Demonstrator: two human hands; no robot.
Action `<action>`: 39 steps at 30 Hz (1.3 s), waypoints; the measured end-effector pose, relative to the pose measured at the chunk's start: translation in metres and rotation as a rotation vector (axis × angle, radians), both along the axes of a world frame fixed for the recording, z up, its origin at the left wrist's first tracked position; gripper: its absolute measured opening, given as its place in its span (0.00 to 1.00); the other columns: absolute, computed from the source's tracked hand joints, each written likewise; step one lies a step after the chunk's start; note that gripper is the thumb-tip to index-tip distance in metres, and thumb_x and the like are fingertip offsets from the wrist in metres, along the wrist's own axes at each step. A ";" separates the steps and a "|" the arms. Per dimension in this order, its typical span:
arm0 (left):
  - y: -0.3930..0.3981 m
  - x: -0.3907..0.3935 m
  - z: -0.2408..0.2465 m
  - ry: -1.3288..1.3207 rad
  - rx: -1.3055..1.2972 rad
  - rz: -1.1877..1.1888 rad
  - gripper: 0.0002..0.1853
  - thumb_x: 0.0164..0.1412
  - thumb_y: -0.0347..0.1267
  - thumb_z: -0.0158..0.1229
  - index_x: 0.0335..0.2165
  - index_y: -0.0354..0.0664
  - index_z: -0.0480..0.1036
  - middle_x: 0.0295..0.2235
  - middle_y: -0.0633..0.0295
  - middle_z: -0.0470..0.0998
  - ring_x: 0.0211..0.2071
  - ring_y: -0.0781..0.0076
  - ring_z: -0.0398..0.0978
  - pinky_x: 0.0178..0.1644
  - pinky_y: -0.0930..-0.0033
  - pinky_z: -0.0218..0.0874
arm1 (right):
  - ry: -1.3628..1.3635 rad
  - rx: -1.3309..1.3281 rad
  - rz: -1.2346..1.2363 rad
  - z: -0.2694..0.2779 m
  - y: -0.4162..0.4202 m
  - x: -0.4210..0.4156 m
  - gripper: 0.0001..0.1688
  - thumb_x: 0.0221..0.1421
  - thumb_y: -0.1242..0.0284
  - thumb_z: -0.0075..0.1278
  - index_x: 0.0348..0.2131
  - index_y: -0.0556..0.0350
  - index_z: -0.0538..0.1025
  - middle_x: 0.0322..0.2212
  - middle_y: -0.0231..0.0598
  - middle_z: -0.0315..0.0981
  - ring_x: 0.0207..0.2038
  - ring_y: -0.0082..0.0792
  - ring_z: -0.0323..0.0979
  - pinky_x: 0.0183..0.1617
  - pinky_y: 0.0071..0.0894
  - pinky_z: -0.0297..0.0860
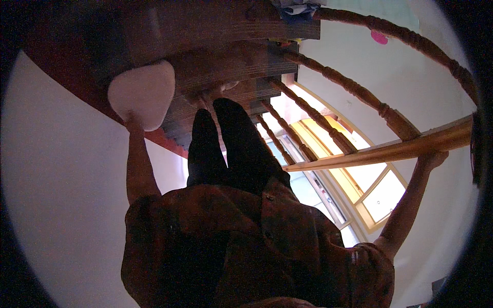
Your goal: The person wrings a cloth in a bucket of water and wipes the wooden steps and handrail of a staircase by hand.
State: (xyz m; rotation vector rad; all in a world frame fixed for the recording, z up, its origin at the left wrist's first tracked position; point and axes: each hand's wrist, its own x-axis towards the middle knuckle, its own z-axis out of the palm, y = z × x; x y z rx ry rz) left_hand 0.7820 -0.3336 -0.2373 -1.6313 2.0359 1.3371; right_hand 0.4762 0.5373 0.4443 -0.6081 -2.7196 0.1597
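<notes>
My left hand [133, 117] grips the edge of a pale, flat object with rounded corners [144, 94], perhaps a cushion or a seat pad. Most of its fingers are hidden behind that object. On the other side, my right hand [434, 158] is on the wooden handrail [379, 152] of a staircase. Its fingers are wrapped against the rail's underside and side as seen here. Between my arms, my dark-trousered legs stand on the dim wooden stairs [246, 73], with a foot partly visible.
Turned wooden balusters [335, 82] run along the stairs' open side. A white wall [65, 161] with a reddish skirting strip [92, 104] borders the other side. Dark cloth [300, 9] lies on an upper step near the balusters. Beyond the railing is a bright yellow-framed window or door [366, 208].
</notes>
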 end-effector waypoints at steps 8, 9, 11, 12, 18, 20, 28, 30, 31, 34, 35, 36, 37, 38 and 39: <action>0.041 -0.104 0.069 0.019 -0.535 -0.295 0.36 0.58 0.44 0.57 0.57 0.34 0.58 0.55 0.44 0.64 0.54 0.49 0.65 0.59 0.54 0.55 | -0.153 0.263 -0.120 -0.006 0.021 0.008 0.24 0.47 0.64 0.61 0.39 0.64 0.76 0.31 0.45 0.77 0.30 0.39 0.76 0.38 0.36 0.75; 0.041 -0.129 0.077 0.084 -0.550 -0.351 0.35 0.58 0.44 0.57 0.57 0.34 0.58 0.55 0.44 0.64 0.54 0.48 0.65 0.60 0.55 0.54 | -0.181 0.296 -0.141 -0.005 0.020 0.009 0.25 0.46 0.63 0.62 0.39 0.64 0.76 0.31 0.46 0.77 0.31 0.39 0.76 0.38 0.37 0.75; 0.038 -0.169 0.091 0.177 -0.533 -0.495 0.34 0.58 0.42 0.57 0.57 0.34 0.59 0.55 0.43 0.65 0.55 0.48 0.64 0.61 0.56 0.53 | -0.231 0.372 -0.183 -0.004 0.010 0.004 0.27 0.44 0.62 0.63 0.39 0.64 0.76 0.31 0.47 0.78 0.31 0.41 0.77 0.39 0.38 0.75; 0.045 -0.186 0.101 0.188 -0.531 -0.578 0.34 0.57 0.42 0.58 0.57 0.36 0.59 0.56 0.44 0.64 0.55 0.48 0.63 0.61 0.55 0.52 | -0.255 0.396 -0.193 -0.004 0.002 0.001 0.28 0.44 0.61 0.63 0.39 0.64 0.77 0.32 0.47 0.78 0.31 0.41 0.77 0.39 0.39 0.76; 0.153 -0.228 0.190 0.006 -0.333 -1.316 0.37 0.50 0.38 0.65 0.57 0.44 0.62 0.58 0.50 0.60 0.59 0.49 0.57 0.63 0.50 0.47 | -0.287 0.285 -0.066 0.010 0.076 0.025 0.23 0.51 0.65 0.58 0.42 0.63 0.75 0.35 0.46 0.78 0.35 0.38 0.78 0.43 0.37 0.76; 0.176 -0.226 0.191 0.043 -0.337 -1.438 0.38 0.49 0.37 0.66 0.58 0.46 0.60 0.59 0.52 0.57 0.61 0.50 0.54 0.63 0.45 0.44 | -0.136 0.071 -0.162 0.002 0.110 0.026 0.21 0.55 0.66 0.55 0.45 0.62 0.73 0.38 0.46 0.76 0.37 0.37 0.77 0.46 0.36 0.75; 0.174 -0.223 0.131 -0.197 -0.517 -1.367 0.41 0.50 0.29 0.63 0.61 0.53 0.56 0.63 0.56 0.49 0.65 0.52 0.45 0.61 0.32 0.40 | -0.306 0.403 -0.330 0.002 -0.019 0.010 0.23 0.57 0.66 0.53 0.48 0.64 0.69 0.38 0.50 0.74 0.39 0.39 0.75 0.52 0.32 0.72; 0.172 -0.248 0.148 -0.207 -0.483 -1.177 0.39 0.47 0.34 0.63 0.58 0.49 0.58 0.60 0.52 0.55 0.61 0.48 0.51 0.60 0.33 0.42 | -0.186 0.276 -0.299 0.004 0.001 0.019 0.23 0.57 0.66 0.53 0.47 0.63 0.69 0.38 0.50 0.74 0.39 0.39 0.75 0.52 0.32 0.71; 0.168 -0.242 0.143 -0.154 -0.500 -1.132 0.39 0.45 0.36 0.64 0.57 0.48 0.59 0.58 0.51 0.57 0.60 0.47 0.52 0.60 0.33 0.42 | -0.095 0.135 -0.279 0.006 0.009 0.019 0.23 0.56 0.66 0.54 0.46 0.63 0.70 0.38 0.50 0.74 0.38 0.39 0.75 0.52 0.31 0.71; 0.146 -0.212 0.087 0.158 -0.645 -1.091 0.41 0.42 0.38 0.66 0.56 0.46 0.60 0.56 0.50 0.60 0.59 0.46 0.54 0.60 0.36 0.42 | 0.286 -0.450 -0.212 -0.001 0.027 0.019 0.21 0.55 0.66 0.54 0.44 0.63 0.71 0.38 0.50 0.74 0.38 0.41 0.75 0.51 0.31 0.71; 0.149 -0.224 0.095 0.102 -0.633 -1.097 0.38 0.46 0.38 0.64 0.57 0.47 0.60 0.57 0.50 0.59 0.60 0.46 0.53 0.59 0.36 0.44 | 0.260 -0.376 -0.236 -0.004 0.023 0.020 0.21 0.55 0.66 0.54 0.44 0.63 0.71 0.38 0.50 0.74 0.38 0.41 0.75 0.51 0.31 0.71; 0.156 -0.233 0.106 0.047 -0.621 -1.101 0.35 0.51 0.37 0.62 0.57 0.47 0.60 0.57 0.51 0.57 0.60 0.46 0.51 0.58 0.36 0.46 | 0.166 -0.228 -0.266 -0.002 0.019 0.023 0.21 0.55 0.66 0.54 0.44 0.63 0.71 0.38 0.50 0.74 0.38 0.41 0.74 0.51 0.31 0.71; 0.161 -0.253 0.117 -0.003 -0.623 -1.102 0.32 0.55 0.36 0.60 0.57 0.48 0.60 0.58 0.51 0.56 0.61 0.46 0.49 0.58 0.36 0.48 | 0.103 -0.123 -0.285 -0.006 0.014 0.028 0.21 0.55 0.66 0.54 0.44 0.63 0.71 0.38 0.50 0.74 0.38 0.41 0.74 0.51 0.31 0.71; 0.161 -0.279 0.122 0.130 -0.676 -1.099 0.31 0.56 0.37 0.59 0.57 0.47 0.61 0.57 0.49 0.58 0.60 0.45 0.52 0.57 0.37 0.49 | 0.073 -0.061 -0.296 -0.008 0.013 0.030 0.21 0.55 0.66 0.54 0.44 0.63 0.71 0.38 0.50 0.74 0.38 0.41 0.74 0.51 0.31 0.71; 0.162 -0.300 0.129 0.257 -0.716 -1.102 0.31 0.56 0.37 0.59 0.57 0.45 0.61 0.56 0.48 0.59 0.58 0.44 0.54 0.57 0.38 0.50 | 0.047 -0.010 -0.307 -0.005 0.010 0.032 0.21 0.56 0.66 0.53 0.44 0.63 0.71 0.38 0.50 0.74 0.38 0.41 0.74 0.51 0.32 0.71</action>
